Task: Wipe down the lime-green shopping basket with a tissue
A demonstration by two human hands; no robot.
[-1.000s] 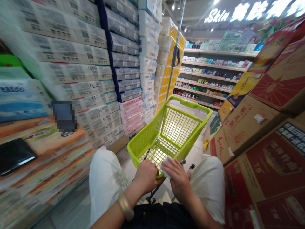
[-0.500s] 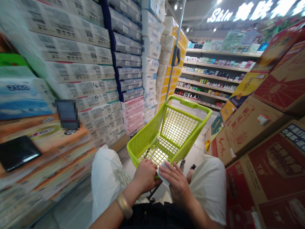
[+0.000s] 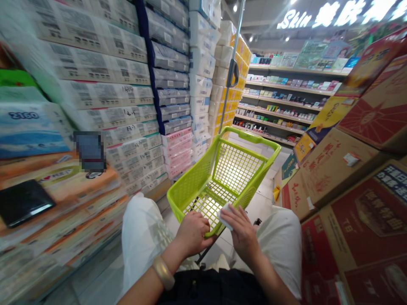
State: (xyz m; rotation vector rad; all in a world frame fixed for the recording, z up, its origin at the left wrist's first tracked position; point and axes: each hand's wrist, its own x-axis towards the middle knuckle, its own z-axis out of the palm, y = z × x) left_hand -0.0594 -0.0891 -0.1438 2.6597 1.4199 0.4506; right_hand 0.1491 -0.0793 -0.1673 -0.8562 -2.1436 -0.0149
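A lime-green plastic shopping basket on wheels [image 3: 194, 184] stands between my knees, its mesh floor and far wall showing. My left hand [image 3: 194, 232] is closed round the near rim, a gold bangle on its wrist. My right hand [image 3: 241, 228] presses a folded white cloth or tissue [image 3: 224, 215] against the rim's near right corner, fingers stretched over it. I cannot tell whether it is cloth or paper. A metal pole with a black grip [image 3: 233, 73] rises at the basket's far left side.
Stacked paper packs [image 3: 121, 95] wall the left side. A black flat device [image 3: 26, 203] lies on orange tissue packs [image 3: 104, 180]. Cartons [image 3: 337, 165] are piled close on the right. Shelves of small goods [image 3: 282, 99] stand at the back under a lit sign.
My right hand has slid the white cloth or tissue a little up and to the right along the rim. The basket has shifted slightly left. My left hand keeps its grip.
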